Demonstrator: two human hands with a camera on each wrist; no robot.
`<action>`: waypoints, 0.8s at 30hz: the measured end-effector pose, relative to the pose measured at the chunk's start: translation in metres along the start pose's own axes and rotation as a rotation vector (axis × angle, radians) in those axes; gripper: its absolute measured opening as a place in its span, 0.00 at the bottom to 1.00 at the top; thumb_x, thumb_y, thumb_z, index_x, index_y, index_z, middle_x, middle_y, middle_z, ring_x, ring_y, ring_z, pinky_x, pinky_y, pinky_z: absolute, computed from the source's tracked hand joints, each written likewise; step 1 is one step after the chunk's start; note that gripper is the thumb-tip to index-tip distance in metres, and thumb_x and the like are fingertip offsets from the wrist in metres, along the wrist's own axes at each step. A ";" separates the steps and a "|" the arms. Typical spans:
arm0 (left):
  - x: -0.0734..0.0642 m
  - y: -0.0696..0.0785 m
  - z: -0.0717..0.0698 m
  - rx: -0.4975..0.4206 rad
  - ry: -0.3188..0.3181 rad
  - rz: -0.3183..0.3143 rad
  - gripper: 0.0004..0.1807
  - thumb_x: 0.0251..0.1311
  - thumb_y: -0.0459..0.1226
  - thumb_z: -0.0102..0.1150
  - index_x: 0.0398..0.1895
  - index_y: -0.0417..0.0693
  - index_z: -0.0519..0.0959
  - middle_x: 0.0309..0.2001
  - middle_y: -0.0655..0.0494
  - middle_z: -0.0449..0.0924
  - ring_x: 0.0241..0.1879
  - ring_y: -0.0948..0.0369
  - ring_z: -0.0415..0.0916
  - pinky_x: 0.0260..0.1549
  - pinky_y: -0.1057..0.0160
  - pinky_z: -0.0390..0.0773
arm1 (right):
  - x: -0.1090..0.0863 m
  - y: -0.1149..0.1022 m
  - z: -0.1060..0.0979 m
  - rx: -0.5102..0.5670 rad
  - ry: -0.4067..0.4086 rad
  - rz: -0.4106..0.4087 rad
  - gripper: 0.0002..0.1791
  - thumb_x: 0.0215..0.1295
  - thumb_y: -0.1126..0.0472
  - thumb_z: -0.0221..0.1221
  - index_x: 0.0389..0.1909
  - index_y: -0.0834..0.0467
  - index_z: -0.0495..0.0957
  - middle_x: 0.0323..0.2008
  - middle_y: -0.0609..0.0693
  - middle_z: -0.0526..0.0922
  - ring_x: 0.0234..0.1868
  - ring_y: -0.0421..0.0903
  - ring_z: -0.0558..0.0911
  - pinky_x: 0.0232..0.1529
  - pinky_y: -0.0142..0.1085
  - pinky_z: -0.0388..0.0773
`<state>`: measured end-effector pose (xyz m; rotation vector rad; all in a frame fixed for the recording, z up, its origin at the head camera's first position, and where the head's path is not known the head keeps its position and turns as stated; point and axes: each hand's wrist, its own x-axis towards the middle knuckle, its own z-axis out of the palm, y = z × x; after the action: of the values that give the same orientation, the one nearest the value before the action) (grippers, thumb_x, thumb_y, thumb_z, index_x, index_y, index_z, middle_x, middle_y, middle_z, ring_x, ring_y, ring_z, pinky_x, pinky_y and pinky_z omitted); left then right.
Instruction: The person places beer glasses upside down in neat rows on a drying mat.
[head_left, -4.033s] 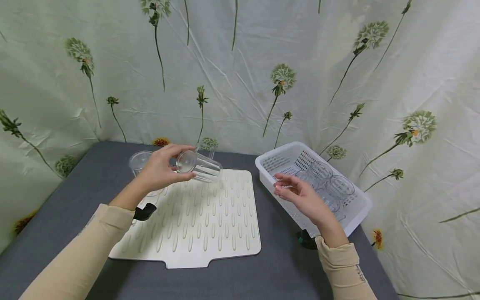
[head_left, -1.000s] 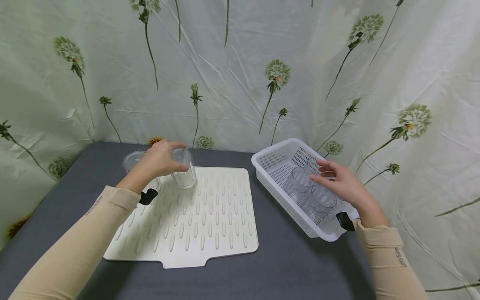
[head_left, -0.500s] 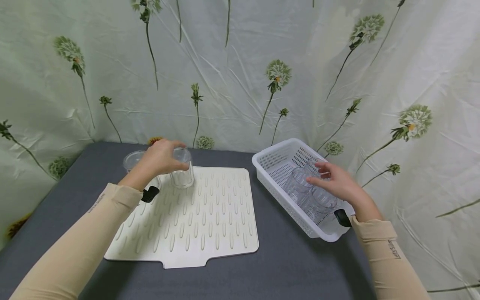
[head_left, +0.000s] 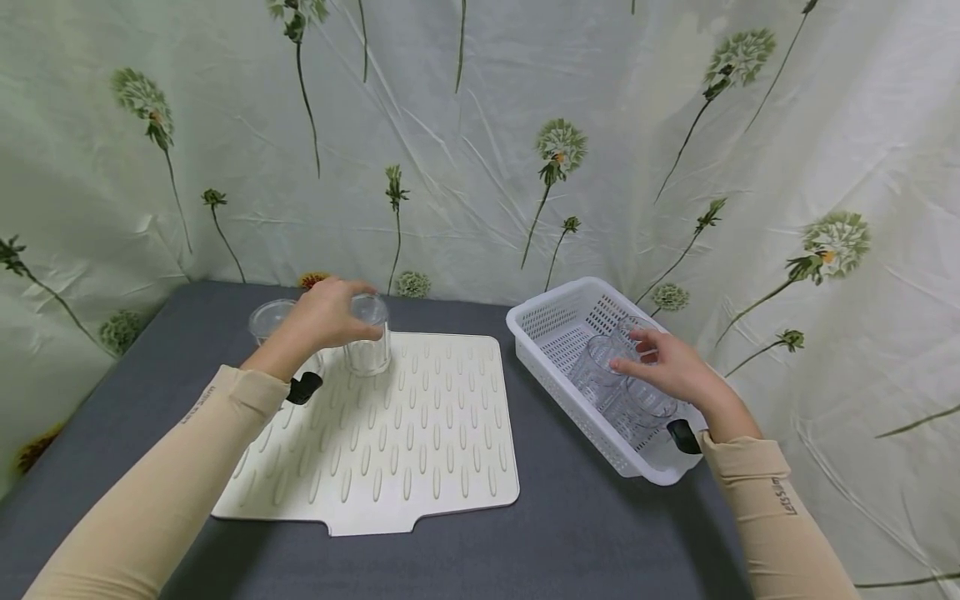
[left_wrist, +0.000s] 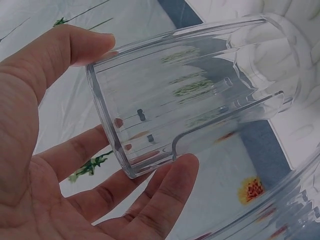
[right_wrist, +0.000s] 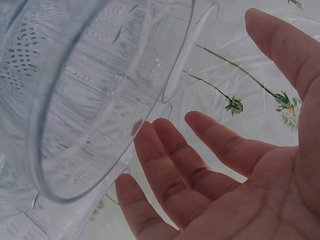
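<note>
In the head view my left hand [head_left: 324, 318] holds a clear mug [head_left: 368, 354] that stands upside down at the back left of a white ridged draining mat [head_left: 457, 467]. My thumb and fingers [left_wrist: 182, 172] curl about its base end in the left wrist view. Behind my left wrist stands another clear vessel [head_left: 268, 318], partly hidden. Over a white basket [head_left: 551, 385] my right hand [head_left: 671, 365] hovers, fingers loosely bent and gripping nothing. Several clear mugs [head_left: 596, 371] lie in that basket. In the right wrist view, my fingertips are right beside a clear rim [right_wrist: 57, 197].
A dark grey cloth [head_left: 480, 558] covers the table. Behind it hangs a pale curtain [head_left: 465, 208] printed with flowers. The basket stands at an angle on the right, a short gap away from the mat.
Four seconds ago my left hand held the mug tilted above the mat; now it is upside down on it. My right hand has moved right, deeper over the basket. The last second shows only slight shifts.
</note>
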<state>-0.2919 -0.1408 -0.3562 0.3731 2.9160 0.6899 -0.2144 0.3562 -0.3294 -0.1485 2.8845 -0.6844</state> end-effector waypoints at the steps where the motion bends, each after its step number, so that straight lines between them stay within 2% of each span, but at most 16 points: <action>1: 0.000 0.000 0.000 0.000 0.002 0.004 0.41 0.62 0.49 0.73 0.77 0.46 0.73 0.73 0.32 0.72 0.74 0.30 0.65 0.66 0.27 0.72 | 0.000 0.000 0.000 0.001 -0.002 0.000 0.47 0.75 0.42 0.65 0.78 0.72 0.63 0.68 0.75 0.75 0.67 0.71 0.78 0.65 0.64 0.79; 7: 0.001 0.000 0.001 0.001 -0.002 0.005 0.41 0.63 0.49 0.73 0.77 0.45 0.73 0.73 0.32 0.71 0.74 0.30 0.64 0.66 0.27 0.72 | 0.002 0.002 0.002 0.003 -0.010 -0.004 0.47 0.75 0.42 0.64 0.78 0.72 0.63 0.68 0.75 0.75 0.67 0.71 0.78 0.65 0.64 0.79; 13: 0.001 0.000 0.000 -0.013 -0.032 -0.015 0.43 0.66 0.50 0.72 0.80 0.45 0.68 0.77 0.31 0.66 0.78 0.29 0.58 0.70 0.25 0.67 | 0.003 0.001 0.003 -0.014 -0.017 0.012 0.47 0.74 0.41 0.64 0.79 0.71 0.63 0.69 0.74 0.75 0.68 0.72 0.78 0.65 0.64 0.78; 18: 0.001 -0.001 0.000 -0.026 -0.032 -0.016 0.43 0.67 0.50 0.71 0.80 0.45 0.68 0.78 0.30 0.63 0.80 0.28 0.53 0.72 0.24 0.64 | 0.004 0.003 0.001 -0.013 -0.014 0.012 0.47 0.75 0.42 0.64 0.78 0.72 0.63 0.69 0.76 0.74 0.68 0.73 0.77 0.65 0.65 0.78; 24: 0.002 -0.002 0.001 -0.040 -0.035 -0.022 0.43 0.68 0.50 0.71 0.81 0.45 0.67 0.79 0.29 0.62 0.80 0.29 0.53 0.71 0.24 0.65 | 0.005 0.005 -0.003 -0.019 0.002 0.022 0.46 0.74 0.43 0.65 0.77 0.73 0.64 0.68 0.77 0.74 0.67 0.74 0.78 0.65 0.64 0.79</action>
<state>-0.2936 -0.1418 -0.3579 0.3444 2.8642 0.7298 -0.2200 0.3618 -0.3297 -0.1183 2.8913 -0.6532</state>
